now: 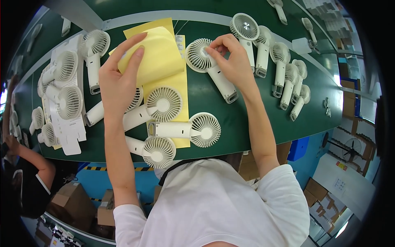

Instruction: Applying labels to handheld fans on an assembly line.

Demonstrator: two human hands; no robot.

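Observation:
My left hand pinches a yellow paper sheet between thumb and fingers, and the sheet curls up off the yellow paper under it. My right hand has its thumb and fingertips together at the hub of a white handheld fan. Whatever those fingertips pinch is too small to make out. The fan lies with its round grille toward the sheets and its handle slanting toward me. Nearer me, partly on the yellow paper, lie several more white handheld fans.
Several white fans lie on the green table at the right. At the left, others rest on a stack of white cardboard pieces. A co-worker's arm shows at the far left. Cardboard boxes stand below the table.

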